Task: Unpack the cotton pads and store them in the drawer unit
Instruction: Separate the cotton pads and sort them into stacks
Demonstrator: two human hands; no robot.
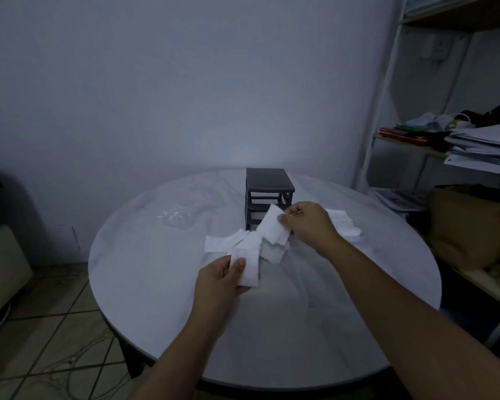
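A small dark drawer unit (pixel 269 186) stands at the far middle of the round white table (pixel 162 284). White cotton pads (pixel 223 242) lie scattered in front of it, and more pads (pixel 344 223) lie to its right. My left hand (pixel 220 281) holds a pad (pixel 248 268) between thumb and fingers, just above the table. My right hand (pixel 306 223) pinches another pad (pixel 272 225) in front of the unit's lower part. Whether a drawer is pulled out there I cannot tell, as the pad and hand hide it.
An empty clear plastic wrapper (pixel 182 215) lies left of the drawer unit. A white shelf rack (pixel 387 111) with papers and clutter stands at the right, close to the table's edge. A brown bag (pixel 471 226) sits below it. Tiled floor shows at the lower left.
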